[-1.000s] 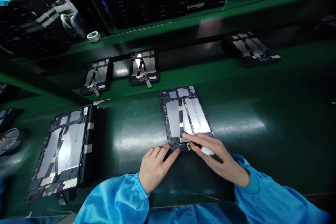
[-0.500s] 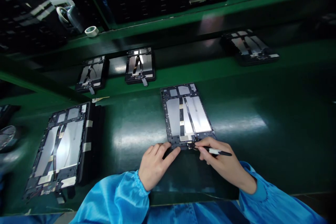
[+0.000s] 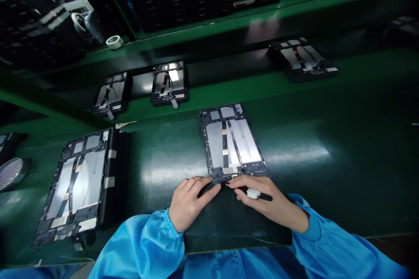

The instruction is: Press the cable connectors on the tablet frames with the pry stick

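Opened rectangular black-and-silver tablet (image 3: 214,144) on glossy green bench (image 3: 327,200) stretching past its right edge, left hand (image 3: 189,202) at its near edge, thumb and fingers apart, right hand (image 3: 277,204) clamped on slim black-and-white tool (image 3: 253,193)

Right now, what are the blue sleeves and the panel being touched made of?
Blue sleeves: probably thin, satiny cloth; they shine softly and bunch at the cuffs. Touched panel: seemingly smooth metal or foil in the middle, silver and gleaming; its dull, dark border may be plastic.
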`<state>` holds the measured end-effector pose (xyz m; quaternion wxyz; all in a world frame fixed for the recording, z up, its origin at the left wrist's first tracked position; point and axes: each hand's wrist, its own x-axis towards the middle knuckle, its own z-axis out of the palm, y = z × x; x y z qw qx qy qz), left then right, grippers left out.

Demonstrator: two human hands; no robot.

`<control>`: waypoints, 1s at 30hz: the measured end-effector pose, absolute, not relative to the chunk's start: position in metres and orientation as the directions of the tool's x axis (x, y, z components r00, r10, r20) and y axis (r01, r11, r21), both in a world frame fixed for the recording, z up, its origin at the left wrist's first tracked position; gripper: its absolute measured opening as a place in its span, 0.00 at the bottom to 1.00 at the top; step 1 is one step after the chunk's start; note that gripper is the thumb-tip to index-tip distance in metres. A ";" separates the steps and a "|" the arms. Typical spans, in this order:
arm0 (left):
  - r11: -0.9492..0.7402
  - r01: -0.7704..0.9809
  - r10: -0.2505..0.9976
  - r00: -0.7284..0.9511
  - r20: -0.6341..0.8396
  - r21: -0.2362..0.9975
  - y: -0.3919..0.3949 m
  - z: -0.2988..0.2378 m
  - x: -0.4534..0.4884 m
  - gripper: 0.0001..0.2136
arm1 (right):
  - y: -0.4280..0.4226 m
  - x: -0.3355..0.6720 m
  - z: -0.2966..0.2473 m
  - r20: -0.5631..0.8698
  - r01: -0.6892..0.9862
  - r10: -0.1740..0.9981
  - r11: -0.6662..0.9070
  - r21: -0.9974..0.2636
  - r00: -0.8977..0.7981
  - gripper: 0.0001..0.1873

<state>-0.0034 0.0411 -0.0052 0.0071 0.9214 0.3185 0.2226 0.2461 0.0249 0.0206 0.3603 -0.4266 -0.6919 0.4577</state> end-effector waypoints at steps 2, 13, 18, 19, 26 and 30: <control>-0.795 0.588 0.590 0.696 0.408 0.147 0.039 -0.004 -0.002 0.14 | 0.025 0.247 0.019 0.088 0.271 0.925 0.198 -0.942 -0.370 0.08; -0.894 0.440 0.448 0.875 0.183 0.084 0.015 -0.007 0.043 0.14 | 0.044 0.264 0.012 -0.089 0.100 0.980 -0.072 -0.992 -0.178 0.15; -0.880 0.443 0.472 0.853 0.223 0.171 0.019 -0.013 0.041 0.13 | 0.030 0.290 0.014 -0.165 0.274 0.963 -0.103 -0.956 -0.214 0.10; -0.881 0.440 0.471 0.853 0.225 0.174 0.020 -0.013 0.042 0.14 | 0.029 0.291 0.013 -0.160 0.318 0.960 -0.082 -0.944 -0.229 0.09; -0.885 0.424 0.461 0.855 0.235 0.194 0.023 -0.013 0.045 0.14 | 0.035 0.284 0.016 -0.115 0.527 0.947 0.064 -0.848 -0.299 0.08; -0.883 0.425 0.463 0.858 0.222 0.200 0.023 -0.013 0.043 0.13 | 0.035 0.284 0.014 -0.137 0.517 0.942 0.045 -0.855 -0.307 0.08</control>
